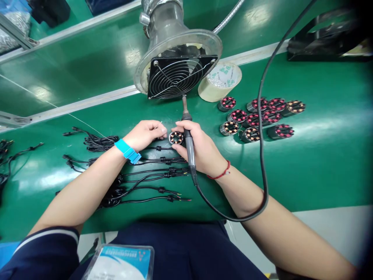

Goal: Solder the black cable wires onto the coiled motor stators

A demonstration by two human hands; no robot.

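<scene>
My right hand (pixel 201 146) is wrapped round a soldering iron (pixel 190 147), its tip pointing up toward the fan. Thumb and forefinger of the same hand also hold a small round motor stator (pixel 176 138) with copper-coloured windings. Just left of the stator, my left hand (pixel 148 134) is closed in a pinch. A thin pale wire (pixel 159 125) shows at its fingertips. The left wrist wears a blue strap (pixel 128 151). Below the hands lie several black cables (pixel 163 175) with stripped coloured ends.
A fume extractor fan (pixel 176 77) hangs over the hands. Behind it stands a tape roll (pixel 220 81). Several more stators (pixel 252 120) are grouped at right on the green bench (pixel 320 155). The iron's black cord (pixel 260 136) loops over my right forearm.
</scene>
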